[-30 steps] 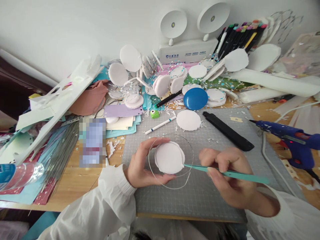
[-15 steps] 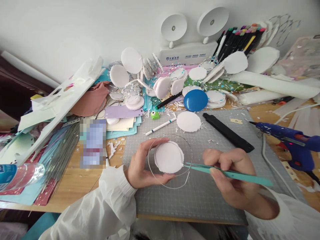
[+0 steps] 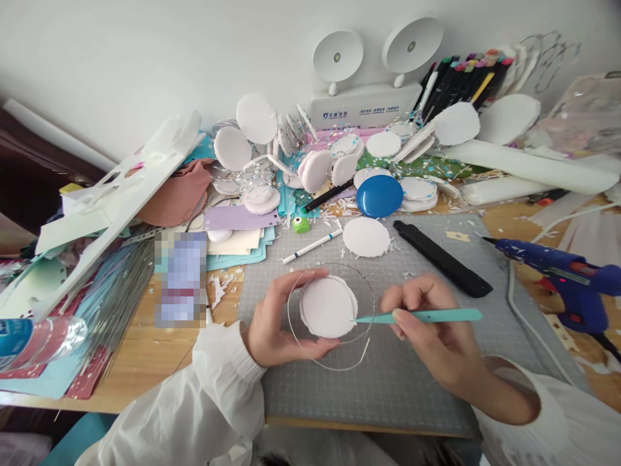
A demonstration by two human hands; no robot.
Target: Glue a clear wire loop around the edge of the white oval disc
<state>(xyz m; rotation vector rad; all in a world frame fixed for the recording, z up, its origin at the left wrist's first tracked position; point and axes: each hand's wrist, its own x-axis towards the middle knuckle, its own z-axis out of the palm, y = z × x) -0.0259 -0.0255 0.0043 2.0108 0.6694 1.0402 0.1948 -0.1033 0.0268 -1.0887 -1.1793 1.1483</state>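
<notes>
My left hand (image 3: 281,320) grips a round white foam disc (image 3: 327,305) between thumb and fingers, a little above the mat. A thin wire loop (image 3: 290,317) circles loosely around the disc, its loose end hanging at the lower right. In my right hand (image 3: 431,323) is a pair of turquoise tweezers (image 3: 436,316), held almost level. Their tips touch the disc's lower right edge; whether they pinch anything there is too small to tell. Beyond my hands, another white disc (image 3: 367,237) lies flat beside a white pen (image 3: 313,246).
A grey cutting mat (image 3: 339,401) covers the middle of the wooden desk. At right lie a black cutter-like tool (image 3: 442,259) and a blue glue gun (image 3: 557,265) with its cord. A blue oval lid (image 3: 380,196) and several white discs crowd the back. A bottle (image 3: 41,343) lies at left.
My right hand has shifted slightly left and turned the tweezers, bringing their tips onto the disc's edge. My left hand and the disc have hardly moved.
</notes>
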